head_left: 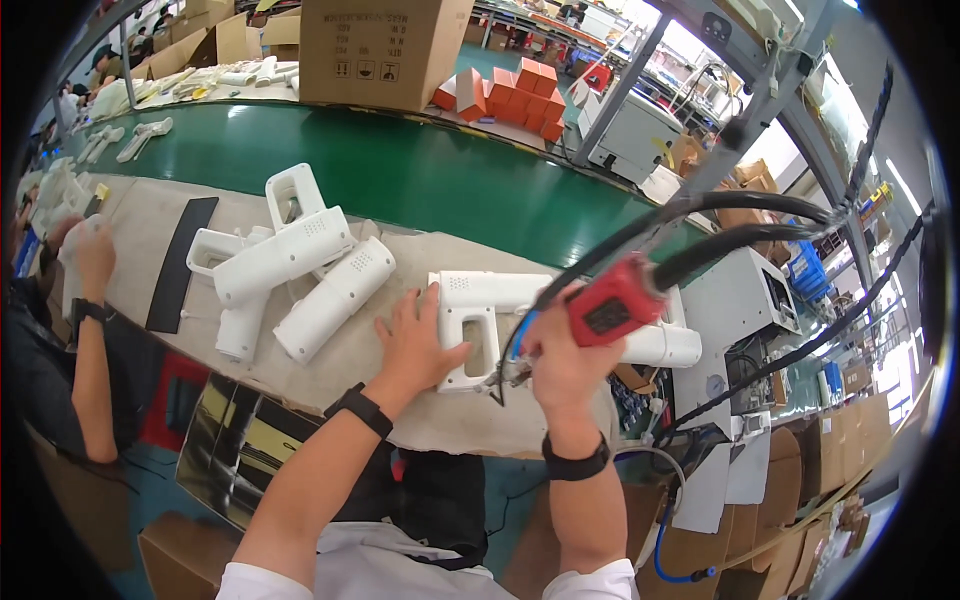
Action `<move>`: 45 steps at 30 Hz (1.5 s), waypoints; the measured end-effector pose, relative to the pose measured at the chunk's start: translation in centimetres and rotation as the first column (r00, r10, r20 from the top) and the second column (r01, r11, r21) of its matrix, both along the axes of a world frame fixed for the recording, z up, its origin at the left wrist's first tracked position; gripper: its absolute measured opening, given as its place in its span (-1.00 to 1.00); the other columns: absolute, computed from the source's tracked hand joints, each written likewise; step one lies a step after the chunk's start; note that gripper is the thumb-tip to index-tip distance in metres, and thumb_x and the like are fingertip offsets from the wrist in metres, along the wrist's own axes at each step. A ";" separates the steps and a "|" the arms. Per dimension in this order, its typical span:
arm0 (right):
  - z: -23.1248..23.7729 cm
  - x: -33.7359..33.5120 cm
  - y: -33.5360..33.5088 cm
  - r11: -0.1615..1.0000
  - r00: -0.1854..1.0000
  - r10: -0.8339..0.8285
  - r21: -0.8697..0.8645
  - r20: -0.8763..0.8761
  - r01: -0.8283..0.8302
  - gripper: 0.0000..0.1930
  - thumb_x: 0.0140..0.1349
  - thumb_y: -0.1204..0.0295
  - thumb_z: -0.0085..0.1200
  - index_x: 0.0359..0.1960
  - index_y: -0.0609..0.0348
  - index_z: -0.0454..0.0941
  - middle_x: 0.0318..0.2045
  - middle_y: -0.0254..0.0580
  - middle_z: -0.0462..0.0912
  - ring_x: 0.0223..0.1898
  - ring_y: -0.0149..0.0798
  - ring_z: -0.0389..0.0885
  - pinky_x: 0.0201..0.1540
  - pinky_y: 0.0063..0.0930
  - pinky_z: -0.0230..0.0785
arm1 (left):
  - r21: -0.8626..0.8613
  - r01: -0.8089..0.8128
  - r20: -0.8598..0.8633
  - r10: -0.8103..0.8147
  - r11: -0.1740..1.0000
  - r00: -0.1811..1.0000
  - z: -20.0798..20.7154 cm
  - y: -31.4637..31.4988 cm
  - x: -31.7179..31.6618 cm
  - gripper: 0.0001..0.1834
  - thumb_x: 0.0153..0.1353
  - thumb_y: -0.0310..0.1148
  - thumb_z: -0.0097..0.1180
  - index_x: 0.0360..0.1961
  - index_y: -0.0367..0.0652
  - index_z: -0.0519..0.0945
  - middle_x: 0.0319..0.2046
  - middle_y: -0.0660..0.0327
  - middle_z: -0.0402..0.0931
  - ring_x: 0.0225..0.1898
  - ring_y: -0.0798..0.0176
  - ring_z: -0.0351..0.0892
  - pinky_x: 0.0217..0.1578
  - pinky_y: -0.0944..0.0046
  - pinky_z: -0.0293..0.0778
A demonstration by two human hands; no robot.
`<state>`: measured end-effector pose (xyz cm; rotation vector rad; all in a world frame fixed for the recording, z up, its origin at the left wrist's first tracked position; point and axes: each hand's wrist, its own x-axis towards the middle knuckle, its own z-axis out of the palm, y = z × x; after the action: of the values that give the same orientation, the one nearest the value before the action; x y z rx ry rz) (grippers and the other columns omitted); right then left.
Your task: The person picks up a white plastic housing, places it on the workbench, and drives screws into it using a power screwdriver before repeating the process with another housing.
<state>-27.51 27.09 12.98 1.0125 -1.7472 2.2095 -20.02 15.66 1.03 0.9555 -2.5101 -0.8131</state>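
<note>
A white plastic pistol-shaped housing [492,289] with a looped handle lies on the beige mat in front of me. My left hand [415,342] rests against its left end, fingers spread and thumb across the handle. Wrapped around a red electric screwdriver [617,298] is my right hand [562,365], over the right part of that housing. The tool's lower end points down beside the handle; its exact contact is hidden. Another white housing [662,346] lies partly behind my right hand. To the left, several similar housings [285,258] lie heaped together.
Thick black cables [745,205] run from the screwdriver to a frame at right. A black strip [182,262] lies on the mat [130,225]. Behind it stretches a green conveyor [400,150], with a cardboard carton [380,50] and orange boxes [510,98] beyond. A co-worker's hand [92,250] is at far left.
</note>
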 end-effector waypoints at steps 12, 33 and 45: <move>4.3 4.5 -0.9 0.959 0.958 0.281 -0.061 0.059 -0.278 -0.81 0.26 0.42 0.05 -0.21 0.29 0.37 -0.57 -0.21 0.48 -0.68 -0.33 0.47 -0.68 -0.50 0.31 | 0.030 -0.010 0.029 0.009 1.000 1.000 -0.2 -0.2 0.8 0.05 -0.09 0.08 0.24 0.35 -0.13 0.03 0.29 -0.13 0.05 0.31 -0.15 0.03 0.16 -0.52 -0.14; 8.1 1.7 1.7 0.999 0.986 0.010 -0.047 0.164 -0.003 -0.76 0.29 0.36 -0.05 -0.13 0.26 0.36 -0.51 -0.16 0.50 -0.60 -0.37 0.46 -0.58 -0.50 0.34 | 0.252 0.120 -0.358 -0.023 0.960 0.933 -0.5 -2.1 3.1 -0.01 -0.08 -0.32 0.22 0.37 -0.18 -0.03 0.24 -0.15 0.14 0.20 -0.13 0.26 0.16 0.12 0.26; -6.1 7.5 10.9 0.778 0.770 0.334 0.303 0.543 -0.551 -0.35 0.08 0.46 0.21 0.23 0.27 0.22 0.03 -0.14 0.43 0.01 -0.23 0.44 -0.01 -0.38 0.36 | 0.596 0.341 -0.485 -0.013 0.727 0.875 7.0 -2.5 21.5 0.04 -0.34 -0.58 0.34 0.30 -0.31 0.15 0.15 0.03 0.35 -0.04 0.18 0.53 -0.11 0.24 0.51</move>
<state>-20.05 38.00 6.89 1.1728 -2.5583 2.5612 1.47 13.19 7.98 0.5830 -1.9139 -1.8539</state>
